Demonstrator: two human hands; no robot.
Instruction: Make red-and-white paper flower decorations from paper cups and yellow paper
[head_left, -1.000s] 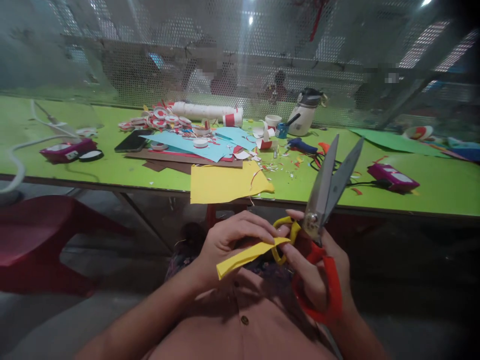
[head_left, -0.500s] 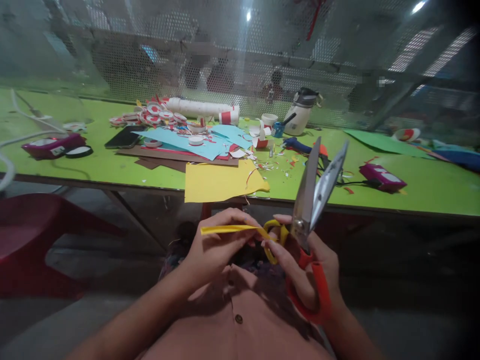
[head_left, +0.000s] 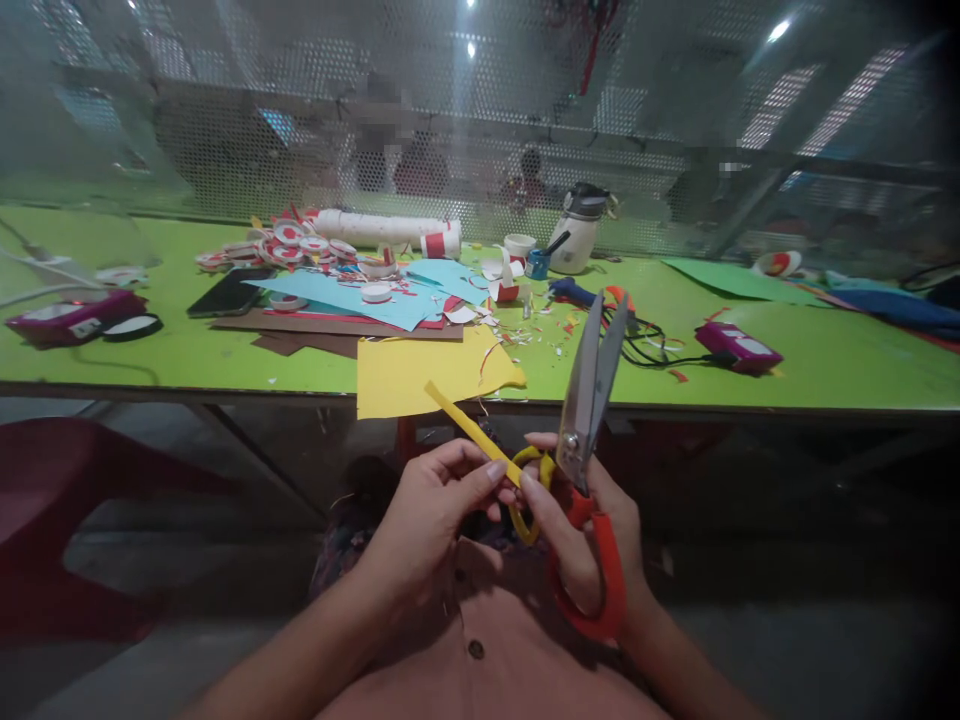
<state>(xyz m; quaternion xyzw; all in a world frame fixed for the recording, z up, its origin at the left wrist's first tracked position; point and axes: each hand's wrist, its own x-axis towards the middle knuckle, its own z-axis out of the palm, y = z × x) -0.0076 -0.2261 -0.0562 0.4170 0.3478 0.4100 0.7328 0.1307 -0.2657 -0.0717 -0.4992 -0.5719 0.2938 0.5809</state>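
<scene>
A narrow yellow paper strip (head_left: 466, 425) is pinched between the thumb and fingers of my left hand (head_left: 442, 500), its free end pointing up and left. Part of the strip curls into loops by my right hand (head_left: 592, 540), whose thumb and fingertips also pinch it. Hooked on that same hand are scissors (head_left: 589, 400) with red handles, blades pointing up and slightly parted. Both hands are held above my lap, just in front of the table edge. Beyond them, a yellow paper sheet (head_left: 420, 375) overhangs that edge.
The green table (head_left: 840, 370) bears blue paper (head_left: 337, 295), a phone (head_left: 229, 292), a pile of red-and-white paper discs (head_left: 300, 240), a bottle (head_left: 576, 235), a blue jar (head_left: 537, 264) and purple boxes (head_left: 739, 347). Paper scraps lie scattered. A red stool (head_left: 60, 470) stands at left.
The strip's free end has swung from nearly level to slanting up and left. My left thumb now presses on the strip. The scissor blades have come closer together.
</scene>
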